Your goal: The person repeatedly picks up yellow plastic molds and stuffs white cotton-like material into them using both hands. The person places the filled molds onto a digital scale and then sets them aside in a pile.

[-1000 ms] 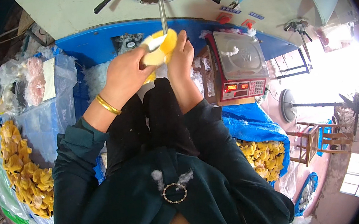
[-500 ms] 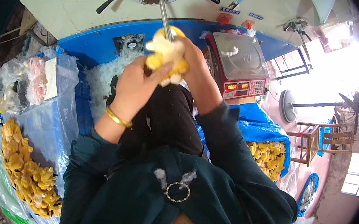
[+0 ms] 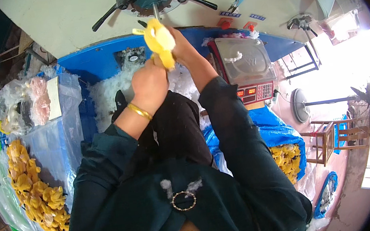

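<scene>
Both hands, left [image 3: 148, 83] and right [image 3: 183, 47], grip a yellow toy [image 3: 159, 41] at the nozzle [image 3: 156, 11]. White stuffing [image 3: 108, 91] fills the blue bin [image 3: 92, 64]; 2 bags [image 3: 34, 188] hold yellow toys.

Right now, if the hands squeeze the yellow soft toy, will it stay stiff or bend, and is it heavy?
The yellow soft toy probably bends easily: it already looks pinched where the left hand grips its lower end. It is likely light for its size, since loose white stuffing lies below. Its fabric skin should not slip.
</scene>
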{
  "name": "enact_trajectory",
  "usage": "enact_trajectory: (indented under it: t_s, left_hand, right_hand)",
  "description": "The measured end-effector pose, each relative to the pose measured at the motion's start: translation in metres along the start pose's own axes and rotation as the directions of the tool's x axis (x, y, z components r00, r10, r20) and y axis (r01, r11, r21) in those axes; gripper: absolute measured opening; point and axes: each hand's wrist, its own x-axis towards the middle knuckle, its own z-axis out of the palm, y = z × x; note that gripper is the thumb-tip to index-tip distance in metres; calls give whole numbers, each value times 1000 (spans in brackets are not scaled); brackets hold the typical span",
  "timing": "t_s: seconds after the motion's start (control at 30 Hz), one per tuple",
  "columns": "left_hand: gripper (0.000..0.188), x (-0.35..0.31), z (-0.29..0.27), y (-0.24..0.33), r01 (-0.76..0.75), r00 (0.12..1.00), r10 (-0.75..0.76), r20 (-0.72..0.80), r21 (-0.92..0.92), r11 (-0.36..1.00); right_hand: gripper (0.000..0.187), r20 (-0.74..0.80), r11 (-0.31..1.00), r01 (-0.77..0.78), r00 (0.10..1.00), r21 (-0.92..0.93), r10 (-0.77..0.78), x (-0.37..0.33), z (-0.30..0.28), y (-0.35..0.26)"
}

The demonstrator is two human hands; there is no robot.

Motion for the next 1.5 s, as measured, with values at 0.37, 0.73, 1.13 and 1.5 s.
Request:
enact_trajectory:
  t_s: [0.37,0.73,1.13,1.5]
  left_hand:
    - [20,0,-3,-2,41,985,-40,169,-1,999]
    - [30,38,-34,8,558,801,-136,583,-810,-183]
    - [22,54,-43,-41,748,632,32,774,-599,-287]
    - [21,25,-46,-69,729,684,103,722,-673,-128]
  right_hand:
    - [26,-90,974,-85,994,-211,67,-7,2,-7]
    - [27,-309,860,-82,947,-503,-91,69,-18,8]
    - [28,-316,976,-177,925,128,210,34,5,-23]
    - [25,-489,971,-20,861,238,138,-33,41,-28]
